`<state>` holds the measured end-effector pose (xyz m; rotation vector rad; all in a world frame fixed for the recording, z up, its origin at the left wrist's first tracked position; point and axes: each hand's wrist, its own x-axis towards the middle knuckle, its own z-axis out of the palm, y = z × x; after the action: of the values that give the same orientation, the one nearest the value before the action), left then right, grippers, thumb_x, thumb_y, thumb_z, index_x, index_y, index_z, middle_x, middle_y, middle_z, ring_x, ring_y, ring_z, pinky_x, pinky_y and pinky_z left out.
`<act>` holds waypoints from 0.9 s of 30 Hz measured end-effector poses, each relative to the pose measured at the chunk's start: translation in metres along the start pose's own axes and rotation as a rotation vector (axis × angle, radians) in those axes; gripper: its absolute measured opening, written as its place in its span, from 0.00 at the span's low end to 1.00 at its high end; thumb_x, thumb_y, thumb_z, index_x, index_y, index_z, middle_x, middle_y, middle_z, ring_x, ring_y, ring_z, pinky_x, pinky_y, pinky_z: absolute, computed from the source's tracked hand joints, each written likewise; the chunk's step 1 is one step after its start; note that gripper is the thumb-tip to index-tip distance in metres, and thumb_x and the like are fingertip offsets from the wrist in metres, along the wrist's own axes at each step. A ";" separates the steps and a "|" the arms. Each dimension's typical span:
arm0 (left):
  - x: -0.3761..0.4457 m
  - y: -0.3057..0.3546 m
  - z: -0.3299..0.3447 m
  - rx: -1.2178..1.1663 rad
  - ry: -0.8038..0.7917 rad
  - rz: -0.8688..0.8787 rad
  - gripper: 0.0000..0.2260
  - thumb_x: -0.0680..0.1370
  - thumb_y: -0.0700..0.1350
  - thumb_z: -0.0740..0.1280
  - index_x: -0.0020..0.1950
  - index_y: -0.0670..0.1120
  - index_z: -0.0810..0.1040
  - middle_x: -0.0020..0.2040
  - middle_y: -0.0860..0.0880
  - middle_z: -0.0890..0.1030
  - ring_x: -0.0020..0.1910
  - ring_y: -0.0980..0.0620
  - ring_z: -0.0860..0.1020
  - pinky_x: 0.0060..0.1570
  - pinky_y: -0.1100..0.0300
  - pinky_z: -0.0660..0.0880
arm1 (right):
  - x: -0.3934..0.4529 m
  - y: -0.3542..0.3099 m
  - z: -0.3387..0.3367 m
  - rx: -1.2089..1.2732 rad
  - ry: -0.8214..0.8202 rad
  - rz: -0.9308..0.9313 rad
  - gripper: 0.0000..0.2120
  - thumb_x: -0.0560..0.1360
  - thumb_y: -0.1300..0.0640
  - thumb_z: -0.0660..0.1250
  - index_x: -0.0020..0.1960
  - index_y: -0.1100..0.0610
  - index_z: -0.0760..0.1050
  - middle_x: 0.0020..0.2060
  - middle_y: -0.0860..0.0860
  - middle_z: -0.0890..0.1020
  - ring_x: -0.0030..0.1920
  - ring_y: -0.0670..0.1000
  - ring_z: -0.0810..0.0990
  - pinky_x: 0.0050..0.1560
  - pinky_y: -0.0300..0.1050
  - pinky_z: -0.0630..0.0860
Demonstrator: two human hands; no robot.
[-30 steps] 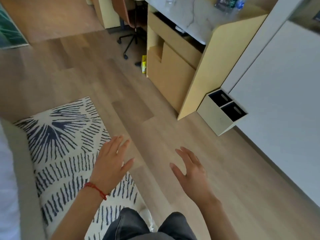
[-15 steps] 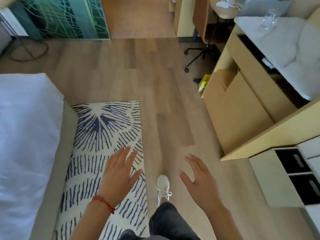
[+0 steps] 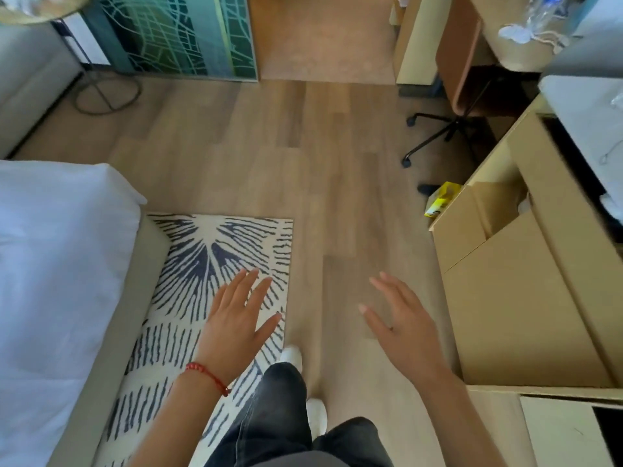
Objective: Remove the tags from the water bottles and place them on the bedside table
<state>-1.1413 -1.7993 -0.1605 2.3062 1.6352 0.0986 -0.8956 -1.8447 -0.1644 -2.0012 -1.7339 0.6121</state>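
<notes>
My left hand point(image 3: 236, 318), with a red thread at the wrist, hovers palm down over the patterned rug, fingers spread and empty. My right hand point(image 3: 404, 321) hangs over the wooden floor, also spread and holding nothing. Far off at the top right, a clear plastic water bottle point(image 3: 542, 11) lies on a desk point(image 3: 519, 48) with a white round tag point(image 3: 514, 33) on a string beside it. No bedside table shows in view.
A bed with white bedding point(image 3: 60, 264) fills the left. A blue-and-white rug point(image 3: 215, 251) lies beside it. Wooden cabinets point(image 3: 505, 298) stand on the right, an office chair point(image 3: 455, 79) and a yellow box point(image 3: 441, 198) beyond. A glass partition point(image 3: 182, 35) and floor-lamp base point(image 3: 108, 92) stand at the back left.
The view has swung left and forward: the bed has come into sight, the cabinets slid to the right, and the desk with the bottle appeared. Both hands stay open in front of me.
</notes>
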 end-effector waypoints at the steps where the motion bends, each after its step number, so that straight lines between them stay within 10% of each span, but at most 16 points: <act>1: 0.017 0.000 0.002 0.002 -0.010 0.014 0.37 0.74 0.66 0.40 0.68 0.42 0.68 0.69 0.40 0.69 0.70 0.40 0.65 0.68 0.44 0.61 | 0.011 0.004 0.002 0.000 -0.022 0.012 0.23 0.77 0.44 0.60 0.70 0.47 0.64 0.72 0.44 0.63 0.71 0.43 0.59 0.64 0.34 0.56; 17: 0.392 -0.027 -0.062 0.007 -0.038 0.130 0.36 0.76 0.64 0.40 0.63 0.39 0.73 0.64 0.37 0.74 0.65 0.36 0.71 0.62 0.38 0.68 | 0.363 0.016 -0.027 -0.006 0.048 0.057 0.22 0.76 0.47 0.61 0.69 0.49 0.65 0.71 0.46 0.66 0.69 0.45 0.64 0.61 0.36 0.61; 24: 0.529 -0.026 -0.077 0.046 -0.026 0.215 0.25 0.76 0.52 0.65 0.68 0.41 0.68 0.69 0.38 0.68 0.70 0.39 0.64 0.68 0.43 0.60 | 0.480 0.033 -0.044 -0.059 0.051 0.121 0.22 0.77 0.47 0.60 0.70 0.49 0.64 0.71 0.47 0.65 0.69 0.46 0.64 0.58 0.35 0.59; 27: 0.577 -0.025 -0.071 0.051 -0.072 0.194 0.26 0.76 0.57 0.55 0.67 0.41 0.70 0.68 0.38 0.70 0.69 0.38 0.66 0.67 0.42 0.63 | 0.537 0.048 -0.048 -0.064 0.057 0.148 0.23 0.77 0.47 0.61 0.70 0.50 0.64 0.71 0.47 0.65 0.70 0.46 0.64 0.60 0.35 0.61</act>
<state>-0.9818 -1.2399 -0.1706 2.4722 1.3926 0.0175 -0.7618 -1.3203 -0.1822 -2.1839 -1.6018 0.5465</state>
